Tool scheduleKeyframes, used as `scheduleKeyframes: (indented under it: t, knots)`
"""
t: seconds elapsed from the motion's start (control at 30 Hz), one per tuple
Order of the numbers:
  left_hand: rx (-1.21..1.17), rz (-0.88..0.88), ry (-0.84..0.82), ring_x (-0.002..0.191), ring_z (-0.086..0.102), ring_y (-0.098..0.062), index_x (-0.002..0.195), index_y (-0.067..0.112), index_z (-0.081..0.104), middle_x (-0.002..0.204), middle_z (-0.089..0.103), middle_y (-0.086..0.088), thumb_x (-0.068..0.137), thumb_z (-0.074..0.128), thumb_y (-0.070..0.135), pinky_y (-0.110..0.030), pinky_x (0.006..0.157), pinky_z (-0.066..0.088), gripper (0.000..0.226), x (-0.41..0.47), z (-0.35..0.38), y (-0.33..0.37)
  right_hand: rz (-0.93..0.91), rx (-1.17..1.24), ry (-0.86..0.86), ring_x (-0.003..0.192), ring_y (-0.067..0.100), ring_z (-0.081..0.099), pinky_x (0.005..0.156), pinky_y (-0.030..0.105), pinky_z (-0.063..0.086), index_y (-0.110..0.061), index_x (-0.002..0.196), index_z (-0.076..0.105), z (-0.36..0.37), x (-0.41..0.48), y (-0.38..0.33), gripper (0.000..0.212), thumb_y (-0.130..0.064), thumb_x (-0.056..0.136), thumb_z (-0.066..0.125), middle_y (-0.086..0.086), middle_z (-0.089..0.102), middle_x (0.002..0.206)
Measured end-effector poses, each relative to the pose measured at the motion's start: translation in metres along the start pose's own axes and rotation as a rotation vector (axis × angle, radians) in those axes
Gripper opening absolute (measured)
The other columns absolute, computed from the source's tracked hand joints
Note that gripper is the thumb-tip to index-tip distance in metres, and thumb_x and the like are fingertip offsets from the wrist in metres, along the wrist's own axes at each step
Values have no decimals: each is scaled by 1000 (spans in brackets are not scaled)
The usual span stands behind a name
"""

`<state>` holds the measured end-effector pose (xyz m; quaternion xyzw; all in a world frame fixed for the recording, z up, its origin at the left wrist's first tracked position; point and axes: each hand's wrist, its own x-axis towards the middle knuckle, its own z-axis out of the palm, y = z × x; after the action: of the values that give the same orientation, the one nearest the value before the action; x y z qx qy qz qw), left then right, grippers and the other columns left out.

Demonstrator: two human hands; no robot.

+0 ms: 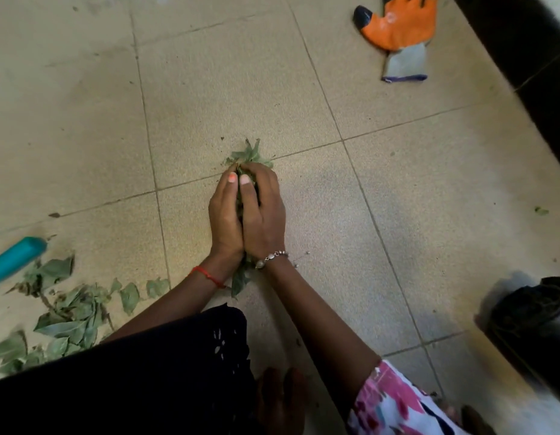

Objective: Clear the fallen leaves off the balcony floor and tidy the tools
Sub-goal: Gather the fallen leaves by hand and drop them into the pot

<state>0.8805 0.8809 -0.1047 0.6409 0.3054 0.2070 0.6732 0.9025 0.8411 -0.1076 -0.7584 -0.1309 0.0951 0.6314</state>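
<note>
From my remote view, the tiled floor [397, 189] offers open room ahead of the hands and to their right. It is bounded at upper right by a dark wall base [523, 51] that runs diagonally, and at lower right by a dark object [535, 318] I cannot identify. An orange glove [397, 26] lies flat near the top edge, well apart from the hands. A teal handle [15, 262] enters from the left edge, its end just beside a loose leaf pile [68, 321] at lower left. One leaf scrap [541, 211] lies alone at far right. The left hand [225, 215] and right hand [263, 211] are pressed together at centre, fingers curled round a bunch of leaves [248, 155]. Leaf tips project beyond the fingertips and below the wrists. The bunch sits low against the floor; I cannot tell whether it is lifted clear.
</note>
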Motion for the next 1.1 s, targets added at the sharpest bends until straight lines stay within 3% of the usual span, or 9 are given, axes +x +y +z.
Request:
scheduleKeyframes:
  t: [0.1, 0.17, 0.27, 0.33, 0.43, 0.5, 0.67, 0.97, 1.1]
  knots:
    - [-103, -91, 59, 86, 63, 0, 96, 16, 59, 83, 70, 11, 94, 42, 22, -17, 82, 48, 18, 1, 8, 11, 150, 306, 55, 108, 15, 53, 96, 27, 43, -4, 107, 61, -1, 4, -2, 36, -29, 87, 44, 9, 58, 113]
    - [-110, -161, 61, 71, 61, 14, 89, 25, 51, 65, 66, 26, 101, 33, 11, -3, 67, 44, 26, -3, 19, 17, 224, 479, 81, 112, 21, 54, 100, 30, 42, -6, 100, 62, -9, 9, -1, 26, -19, 85, 47, 15, 59, 113]
    - [-131, -164, 62, 55, 58, 16, 80, 24, 47, 51, 61, 25, 103, 29, 14, -1, 56, 43, 30, -10, 33, 20, 256, 621, 100, 115, 29, 54, 101, 32, 42, 3, 94, 63, -19, 14, 3, 25, -14, 83, 48, 24, 59, 113]
    - [-182, -189, 80, 62, 62, 10, 83, 17, 53, 58, 66, 14, 102, 29, 15, -4, 61, 47, 30, -5, 37, 17, 272, 677, 79, 111, 27, 56, 98, 29, 44, 1, 90, 62, -22, 17, 4, 20, -12, 82, 50, 22, 61, 107]
    - [-391, -208, 107, 102, 62, -12, 98, 12, 63, 97, 68, 0, 92, 40, 21, -22, 94, 47, 25, 1, 37, 13, 320, 778, 32, 93, 15, 59, 85, 24, 48, -7, 87, 57, -26, 17, 5, 8, -9, 80, 52, 5, 61, 92]
    - [-340, -158, 138, 115, 55, -19, 99, 15, 65, 108, 64, -3, 86, 41, 23, -31, 104, 40, 28, 2, 35, 7, 325, 757, 28, 90, 10, 59, 82, 22, 49, -9, 94, 55, -26, 17, 8, 14, -8, 80, 53, -1, 61, 90]
    - [-291, -70, 139, 94, 59, -11, 106, 19, 50, 102, 58, -1, 87, 42, 15, -21, 79, 48, 21, 1, 34, 8, 326, 667, -26, 101, 14, 60, 90, 28, 49, -17, 125, 53, -24, 16, 5, 42, -11, 84, 49, 2, 63, 104]
    - [-261, -140, 122, 106, 61, -13, 114, 13, 57, 116, 62, -7, 82, 43, 17, -17, 81, 47, 34, 1, 26, 7, 229, 491, 47, 108, 0, 50, 91, 16, 43, -12, 95, 67, -18, 10, 7, 29, -28, 78, 49, 1, 50, 112]
    - [-160, -79, 156, 105, 56, -6, 98, 11, 60, 114, 54, -9, 82, 41, 13, -13, 84, 43, 25, 2, 23, 6, 177, 439, 61, 100, 17, 58, 89, 28, 46, -8, 82, 65, -13, 6, 10, 24, -27, 79, 49, 7, 63, 97]
